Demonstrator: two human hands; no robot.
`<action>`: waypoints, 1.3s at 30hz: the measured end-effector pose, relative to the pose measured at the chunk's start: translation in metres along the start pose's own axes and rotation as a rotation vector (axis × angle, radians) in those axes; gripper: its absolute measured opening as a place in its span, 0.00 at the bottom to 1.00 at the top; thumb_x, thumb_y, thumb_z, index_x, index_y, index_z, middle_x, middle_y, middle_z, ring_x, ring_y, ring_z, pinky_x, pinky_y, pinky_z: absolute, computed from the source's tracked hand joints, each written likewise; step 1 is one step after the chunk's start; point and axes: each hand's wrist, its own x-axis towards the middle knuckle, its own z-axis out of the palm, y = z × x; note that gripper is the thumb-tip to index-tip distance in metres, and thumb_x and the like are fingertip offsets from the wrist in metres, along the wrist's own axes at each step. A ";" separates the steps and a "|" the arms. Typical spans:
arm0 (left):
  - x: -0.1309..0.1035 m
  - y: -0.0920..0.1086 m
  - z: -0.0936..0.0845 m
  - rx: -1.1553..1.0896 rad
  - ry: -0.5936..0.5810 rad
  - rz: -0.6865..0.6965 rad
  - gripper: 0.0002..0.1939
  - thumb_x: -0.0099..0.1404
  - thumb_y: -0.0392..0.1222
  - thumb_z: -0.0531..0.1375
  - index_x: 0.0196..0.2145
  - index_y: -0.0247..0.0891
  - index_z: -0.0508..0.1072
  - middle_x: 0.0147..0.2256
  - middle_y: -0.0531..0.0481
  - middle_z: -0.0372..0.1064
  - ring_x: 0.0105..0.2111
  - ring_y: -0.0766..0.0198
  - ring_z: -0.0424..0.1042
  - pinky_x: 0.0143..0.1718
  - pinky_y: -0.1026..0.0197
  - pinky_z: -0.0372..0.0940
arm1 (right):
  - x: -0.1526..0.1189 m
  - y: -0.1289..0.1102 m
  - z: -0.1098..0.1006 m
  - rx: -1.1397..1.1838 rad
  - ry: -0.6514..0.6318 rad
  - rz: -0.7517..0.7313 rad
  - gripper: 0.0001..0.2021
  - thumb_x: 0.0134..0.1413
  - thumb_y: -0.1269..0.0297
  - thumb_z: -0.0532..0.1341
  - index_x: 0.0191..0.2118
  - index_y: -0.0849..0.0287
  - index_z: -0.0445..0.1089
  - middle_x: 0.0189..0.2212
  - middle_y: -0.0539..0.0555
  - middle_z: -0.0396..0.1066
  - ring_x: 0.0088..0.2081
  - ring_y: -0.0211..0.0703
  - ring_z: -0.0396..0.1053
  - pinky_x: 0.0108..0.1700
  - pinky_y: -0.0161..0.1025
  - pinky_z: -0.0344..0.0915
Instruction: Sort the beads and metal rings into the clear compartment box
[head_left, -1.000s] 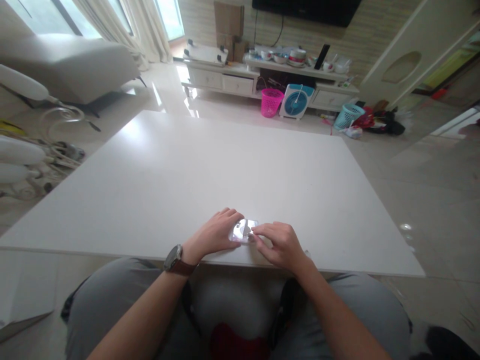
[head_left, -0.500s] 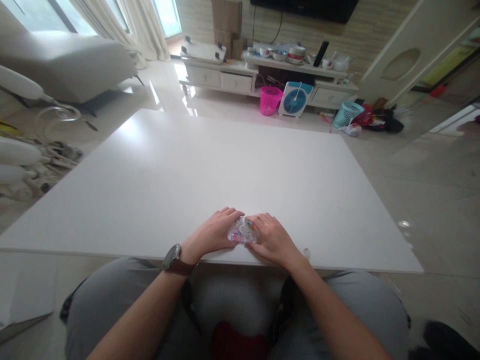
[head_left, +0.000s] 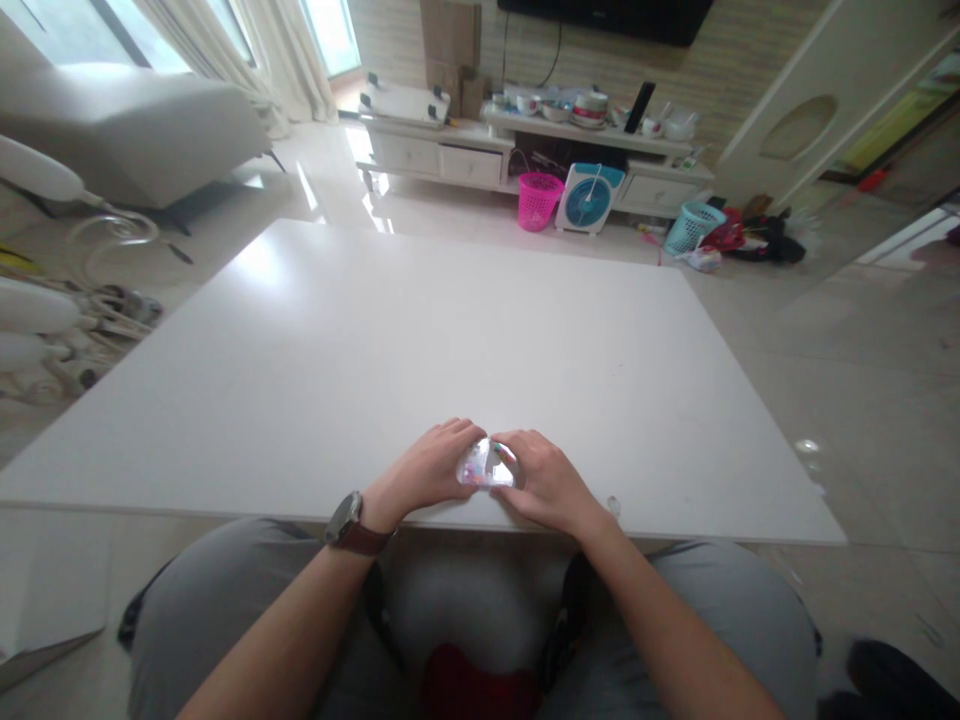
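Between my two hands is a small clear half-round case [head_left: 486, 468] with bits of pink, green and orange inside; its exact kind I cannot make out. My left hand [head_left: 435, 464] grips its left side, fingers along the far edge and thumb near the bottom. On the opposite side my right hand [head_left: 546, 476] holds it the same way. Both hands stay low over the near edge of the white table [head_left: 465, 330]. A small clear piece [head_left: 613, 506] lies on the table just right of my right wrist.
A watch [head_left: 345, 516] is on my left wrist. Beyond the table stand a pink basket [head_left: 538, 200], a blue fan [head_left: 589, 200] and a low cabinet [head_left: 420, 158] with bowls on top. A grey sofa [head_left: 150, 130] is at the far left.
The clear case has tilted slightly, and bright reflections now cover its face. Both hands keep their hold in nearly the same place.
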 end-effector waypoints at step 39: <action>-0.002 -0.007 0.004 -0.072 0.087 -0.009 0.37 0.54 0.36 0.66 0.61 0.42 0.59 0.50 0.44 0.68 0.50 0.53 0.68 0.52 0.53 0.65 | 0.002 0.004 -0.021 0.069 0.073 0.021 0.22 0.53 0.62 0.67 0.53 0.55 0.66 0.48 0.58 0.71 0.49 0.51 0.69 0.53 0.47 0.65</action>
